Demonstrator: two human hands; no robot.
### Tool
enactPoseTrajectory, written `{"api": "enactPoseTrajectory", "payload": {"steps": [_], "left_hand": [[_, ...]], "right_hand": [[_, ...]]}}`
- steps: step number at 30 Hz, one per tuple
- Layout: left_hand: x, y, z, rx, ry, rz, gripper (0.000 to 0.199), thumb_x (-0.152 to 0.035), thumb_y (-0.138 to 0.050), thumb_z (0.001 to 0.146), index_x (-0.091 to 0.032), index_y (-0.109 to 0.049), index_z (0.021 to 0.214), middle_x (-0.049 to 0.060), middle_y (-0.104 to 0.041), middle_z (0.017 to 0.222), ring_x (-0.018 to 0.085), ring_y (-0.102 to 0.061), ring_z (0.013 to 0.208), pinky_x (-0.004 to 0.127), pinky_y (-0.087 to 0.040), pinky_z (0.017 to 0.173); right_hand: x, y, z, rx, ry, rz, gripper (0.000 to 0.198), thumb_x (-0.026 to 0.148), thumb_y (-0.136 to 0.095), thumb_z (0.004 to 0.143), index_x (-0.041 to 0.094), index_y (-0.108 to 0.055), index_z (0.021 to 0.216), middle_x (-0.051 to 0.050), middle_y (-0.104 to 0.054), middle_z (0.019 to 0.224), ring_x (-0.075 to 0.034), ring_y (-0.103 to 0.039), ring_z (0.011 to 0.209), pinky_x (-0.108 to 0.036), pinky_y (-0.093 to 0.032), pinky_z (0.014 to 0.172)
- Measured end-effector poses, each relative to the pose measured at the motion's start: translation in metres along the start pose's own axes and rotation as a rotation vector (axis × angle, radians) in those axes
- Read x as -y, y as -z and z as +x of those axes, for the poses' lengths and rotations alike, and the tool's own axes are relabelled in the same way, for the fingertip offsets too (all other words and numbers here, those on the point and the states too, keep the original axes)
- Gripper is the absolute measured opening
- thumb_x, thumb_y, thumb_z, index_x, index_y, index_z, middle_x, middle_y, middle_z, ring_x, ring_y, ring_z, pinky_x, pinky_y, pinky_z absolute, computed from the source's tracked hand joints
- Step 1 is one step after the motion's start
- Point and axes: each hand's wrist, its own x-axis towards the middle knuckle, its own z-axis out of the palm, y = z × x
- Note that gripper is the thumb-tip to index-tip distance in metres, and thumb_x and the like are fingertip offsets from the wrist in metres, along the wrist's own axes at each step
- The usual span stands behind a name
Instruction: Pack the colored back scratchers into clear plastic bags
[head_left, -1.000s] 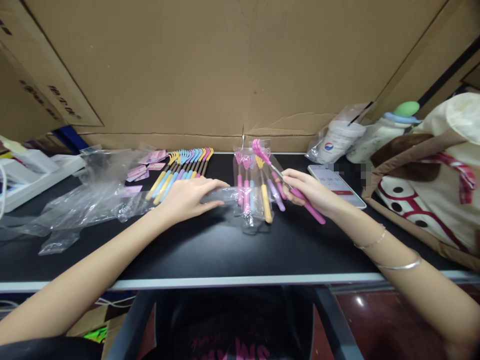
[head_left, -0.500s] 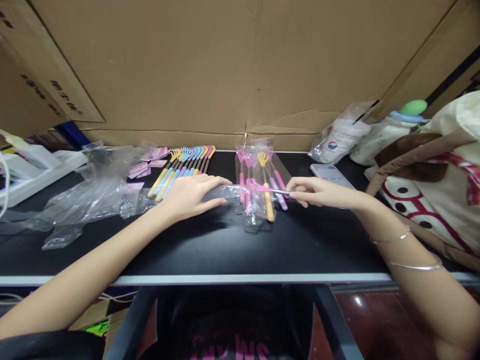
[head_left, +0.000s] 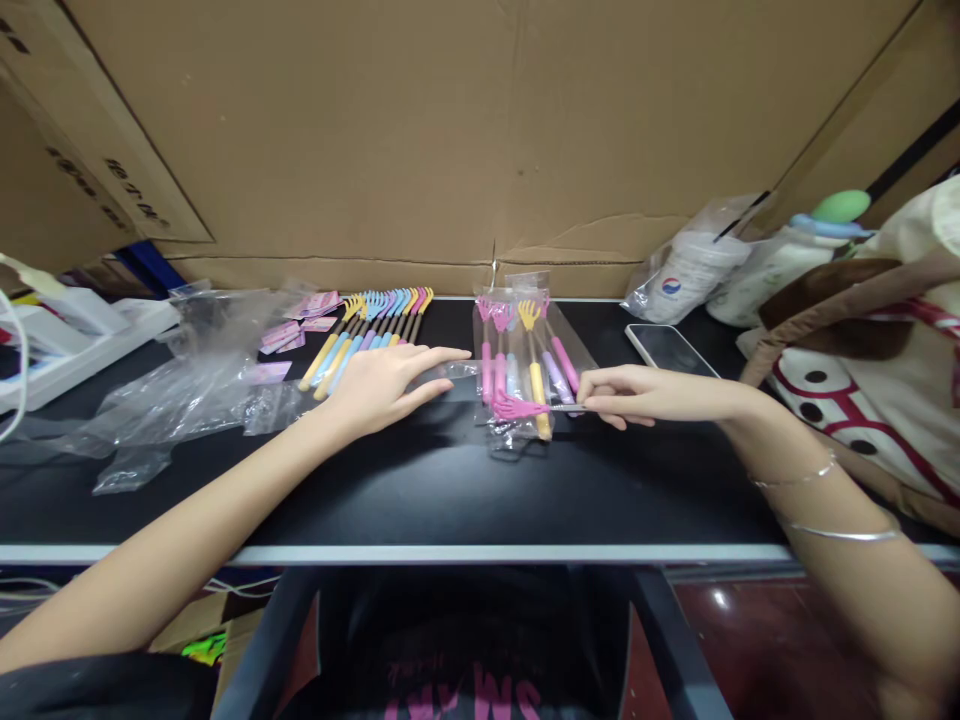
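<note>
My right hand [head_left: 626,395] pinches the shaft of a back scratcher whose pink claw head [head_left: 517,407] points left, above the front part of a bagged group. That group is several back scratchers [head_left: 536,375] in pink, yellow, purple and blue, lying in clear plastic sleeves. My left hand [head_left: 382,385] rests palm down with fingers stretched out and thumb apart. A clear plastic sleeve [head_left: 454,370] shows by its fingertips; whether the fingers press on it is hidden. Behind my left hand, a row of unwrapped back scratchers [head_left: 375,325] lies side by side.
Crumpled clear bags [head_left: 195,385] and pink cards [head_left: 289,335] lie at the left, beside a white power strip [head_left: 97,350]. To the right are a phone [head_left: 671,350], a bagged Pepsi cup [head_left: 686,275], a bottle [head_left: 784,270] and a cloth bag [head_left: 885,400]. Cardboard [head_left: 375,130] stands behind.
The pink back scratcher in my right hand has moved toward the table's front edge, away from the clear sleeve by my left hand. My left hand has stayed nearly still. The phone screen now looks dark.
</note>
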Motion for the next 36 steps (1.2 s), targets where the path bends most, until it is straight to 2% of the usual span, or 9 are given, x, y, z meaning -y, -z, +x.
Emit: {"api": "enactPoseTrajectory", "payload": {"steps": [3,8,11,23,36], "left_hand": [[0.0,0.0,0.001,0.003,0.01,-0.02,0.046,-0.051,-0.033,0.098,-0.032,-0.055,0.134,0.002,-0.068,0.093,0.019,-0.061,0.08,0.025,-0.035,0.062],[0.001,-0.001,0.0,0.004,-0.031,-0.047,0.047,-0.049,-0.029,0.1,-0.031,-0.054,0.135,0.003,-0.067,0.1,0.02,-0.06,0.089,0.027,-0.04,0.072],[0.002,-0.002,0.0,-0.004,-0.038,-0.06,0.048,-0.048,-0.026,0.1,-0.03,-0.054,0.136,0.004,-0.067,0.101,0.02,-0.06,0.091,0.027,-0.041,0.074],[0.004,-0.003,0.0,0.03,-0.062,-0.068,0.047,-0.042,-0.024,0.102,-0.031,-0.057,0.134,0.003,-0.067,0.109,0.019,-0.058,0.096,0.027,-0.042,0.079],[-0.003,-0.003,-0.002,0.066,-0.187,-0.026,0.047,-0.055,-0.036,0.098,-0.033,-0.052,0.136,0.002,-0.066,0.109,0.019,-0.059,0.097,0.026,-0.04,0.075]], "right_hand": [[0.0,-0.001,0.001,-0.008,0.009,0.008,0.039,0.057,-0.048,0.091,0.018,-0.055,0.088,0.003,-0.05,0.064,-0.009,-0.044,0.052,-0.021,-0.034,0.045],[-0.001,-0.002,0.004,-0.18,0.047,0.078,0.038,0.055,-0.052,0.089,0.017,-0.057,0.092,0.004,-0.053,0.062,-0.007,-0.041,0.048,-0.021,-0.03,0.044],[-0.002,-0.001,0.005,-0.228,0.047,0.101,0.039,0.055,-0.054,0.088,0.017,-0.058,0.093,0.004,-0.053,0.061,-0.006,-0.041,0.047,-0.021,-0.028,0.041],[-0.009,0.006,0.001,-0.25,0.005,0.105,0.042,0.057,-0.054,0.088,0.018,-0.061,0.098,0.004,-0.054,0.058,-0.007,-0.041,0.044,-0.022,-0.03,0.04],[-0.005,-0.012,0.012,-0.158,0.047,0.036,0.035,0.052,-0.049,0.093,0.018,-0.056,0.1,0.005,-0.052,0.059,-0.006,-0.041,0.045,-0.021,-0.032,0.044]]}}
